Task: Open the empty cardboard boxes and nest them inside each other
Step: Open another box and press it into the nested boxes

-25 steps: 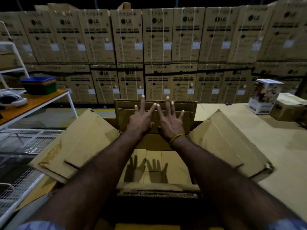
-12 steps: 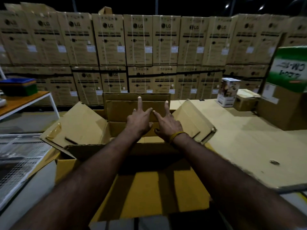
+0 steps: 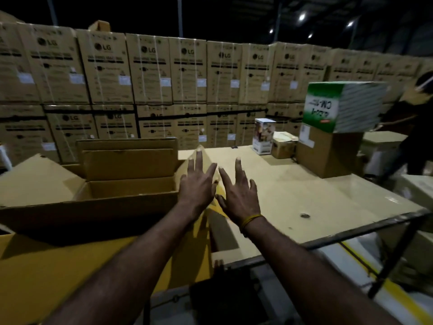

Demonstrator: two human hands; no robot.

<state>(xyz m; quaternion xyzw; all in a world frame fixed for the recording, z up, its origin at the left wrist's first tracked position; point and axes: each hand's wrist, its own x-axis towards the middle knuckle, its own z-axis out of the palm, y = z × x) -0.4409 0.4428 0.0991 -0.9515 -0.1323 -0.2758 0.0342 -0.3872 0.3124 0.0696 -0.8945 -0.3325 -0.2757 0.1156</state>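
A large open cardboard box point(image 3: 98, 266) fills the lower left, and a second open box point(image 3: 131, 191) sits inside it with its flaps raised. My left hand point(image 3: 196, 184) and my right hand point(image 3: 239, 193) are stretched out side by side, fingers spread, over the right-hand flap point(image 3: 201, 160) of the box. Neither hand holds anything. Whether the palms touch the flap I cannot tell. A plain brown box point(image 3: 328, 156) with a green and white carton point(image 3: 342, 106) on top stands at the table's right.
The boxes rest on a pale table point(image 3: 304, 198) with a dark metal front edge. A small printed carton point(image 3: 263, 136) and a small brown box point(image 3: 283, 146) stand at the back. Stacked LG cartons point(image 3: 150, 73) wall the far side. A person point(image 3: 417, 127) stands far right.
My view has swung to the right. Both hands moved from the far flap over the box's middle to its right-hand flap, staying open. The green carton and a person came into view.
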